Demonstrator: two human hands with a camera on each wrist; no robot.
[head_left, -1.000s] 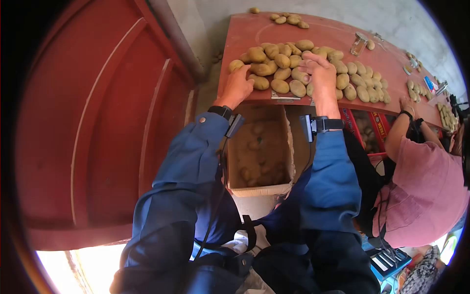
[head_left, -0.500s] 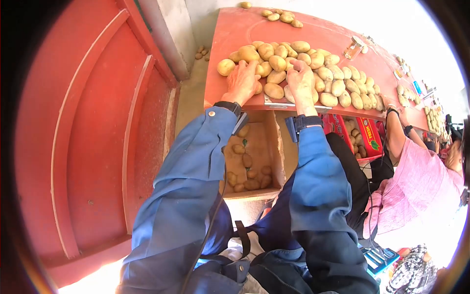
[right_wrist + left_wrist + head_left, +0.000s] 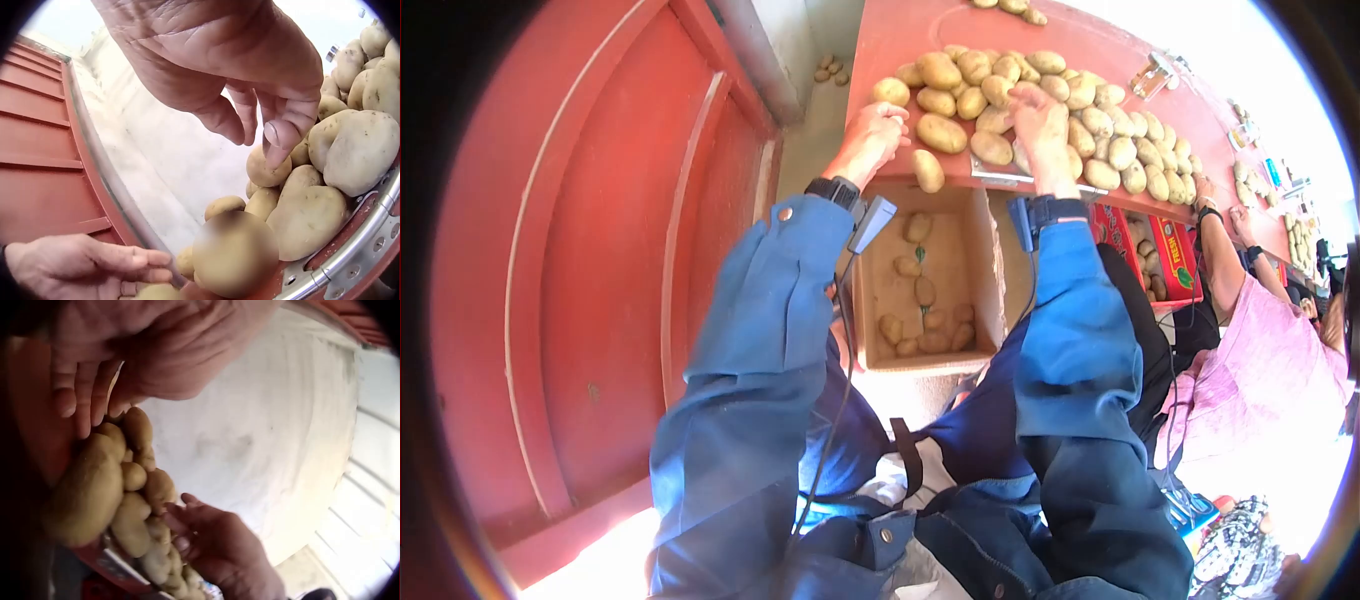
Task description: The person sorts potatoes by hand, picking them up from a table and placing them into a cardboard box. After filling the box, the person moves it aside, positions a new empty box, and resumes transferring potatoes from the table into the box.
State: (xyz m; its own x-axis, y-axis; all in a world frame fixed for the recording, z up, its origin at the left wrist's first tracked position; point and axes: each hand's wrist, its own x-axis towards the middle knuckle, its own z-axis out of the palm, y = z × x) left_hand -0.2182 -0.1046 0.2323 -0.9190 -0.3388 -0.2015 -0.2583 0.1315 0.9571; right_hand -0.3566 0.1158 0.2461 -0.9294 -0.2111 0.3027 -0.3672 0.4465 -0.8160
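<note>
Many potatoes lie in a heap on the red table [image 3: 890, 40]. At the heap's left end, my left hand [image 3: 875, 137] holds nothing, its fingers extended beside a round potato [image 3: 890, 92]. One potato [image 3: 928, 171] overlaps the table's front edge, just right of the left hand and above the cardboard box [image 3: 865, 330]. A larger potato [image 3: 941, 133] lies behind it. My right hand [image 3: 1040, 115] is over the heap's front, fingers loosely bent; in the right wrist view a fingertip is right at a potato [image 3: 269, 165]. Several potatoes [image 3: 917, 228] lie inside the box.
A metal hinge [image 3: 1000, 176] runs along the table's front edge. A red box [image 3: 1175, 250] with potatoes stands below the table, right of the cardboard box. A glass jar [image 3: 1152, 75] is behind the heap. Another person in a pink shirt [image 3: 1250, 350] works on the right.
My left hand has drawn back left from the heap with its fingers extended. A potato now shows apart at the front edge above the box. The right hand stays over the heap.
</note>
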